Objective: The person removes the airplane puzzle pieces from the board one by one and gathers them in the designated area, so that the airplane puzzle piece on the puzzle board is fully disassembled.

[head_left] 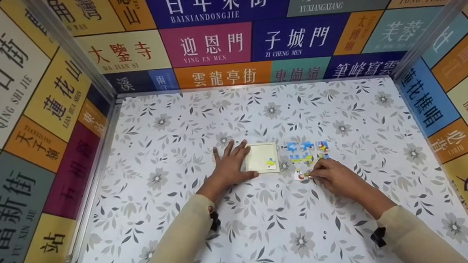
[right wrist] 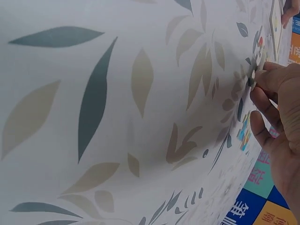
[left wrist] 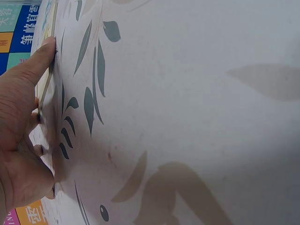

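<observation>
A shallow, cream square puzzle tray [head_left: 258, 156] lies on the patterned cloth, with one yellow and blue jigsaw piece [head_left: 271, 163] in its lower right corner. Spread over the tray's left side, my left hand [head_left: 229, 167] has its thumb at the lower edge; the left wrist view shows that hand [left wrist: 18, 112] beside the tray's thin edge [left wrist: 51, 65]. Just right of the tray, my right hand [head_left: 336, 178] pinches a small puzzle piece [right wrist: 253, 80] between thumb and index finger, its picture mostly hidden. A white piece with red [head_left: 299, 175] lies beside those fingertips.
Several loose blue, yellow and red puzzle pieces [head_left: 306, 145] lie in rough rows right of the tray. White cloth [head_left: 224, 238] with grey leaves and flowers covers the table. Panels with colourful street-name signs [head_left: 212, 43] stand along the back and both sides.
</observation>
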Motion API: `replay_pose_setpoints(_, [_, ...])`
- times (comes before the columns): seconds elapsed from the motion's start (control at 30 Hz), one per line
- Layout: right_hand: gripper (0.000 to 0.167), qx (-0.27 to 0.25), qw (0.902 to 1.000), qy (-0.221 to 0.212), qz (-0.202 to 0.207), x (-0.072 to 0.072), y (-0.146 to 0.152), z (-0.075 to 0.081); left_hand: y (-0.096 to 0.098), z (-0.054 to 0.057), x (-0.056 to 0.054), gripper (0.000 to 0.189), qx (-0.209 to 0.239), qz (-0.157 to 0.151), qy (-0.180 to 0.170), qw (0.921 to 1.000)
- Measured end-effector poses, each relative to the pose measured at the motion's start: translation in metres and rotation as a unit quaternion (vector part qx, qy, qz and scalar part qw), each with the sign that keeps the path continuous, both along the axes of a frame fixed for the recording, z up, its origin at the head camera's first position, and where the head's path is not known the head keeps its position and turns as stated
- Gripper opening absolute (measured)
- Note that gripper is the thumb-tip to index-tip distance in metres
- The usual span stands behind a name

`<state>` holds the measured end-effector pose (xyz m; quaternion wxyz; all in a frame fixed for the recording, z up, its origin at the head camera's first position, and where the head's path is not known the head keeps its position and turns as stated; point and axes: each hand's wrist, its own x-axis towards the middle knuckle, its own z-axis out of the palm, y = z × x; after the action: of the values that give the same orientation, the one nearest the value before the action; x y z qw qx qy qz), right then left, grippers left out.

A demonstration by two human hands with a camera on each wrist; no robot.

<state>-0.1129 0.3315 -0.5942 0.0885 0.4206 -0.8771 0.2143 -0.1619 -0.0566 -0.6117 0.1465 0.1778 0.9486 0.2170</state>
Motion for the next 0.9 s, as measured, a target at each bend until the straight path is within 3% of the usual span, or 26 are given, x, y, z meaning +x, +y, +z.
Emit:
replay_pose_setpoints(0.4, [0.038, 0.022, 0.9997, 0.001, -0.01, 0.0013, 0.0006, 0.0016, -0.0004, -0.0004, 0.0004, 0.099, 0.009, 0.003, -0.002, 1.0])
replay_pose_setpoints(0.77, [0.03, 0.032, 0.9987, 0.039, 0.001, 0.0041, -0.0008, -0.0038, 0.0016, -0.0007, -0.0002, 0.1, -0.007, 0.006, -0.004, 1.0])
replay_pose_setpoints(0.9, [0.028, 0.028, 0.999, 0.032, -0.01, 0.0046, -0.0009, -0.0039, 0.001, -0.0014, -0.0001, 0.1, -0.002, 0.007, -0.004, 1.0])
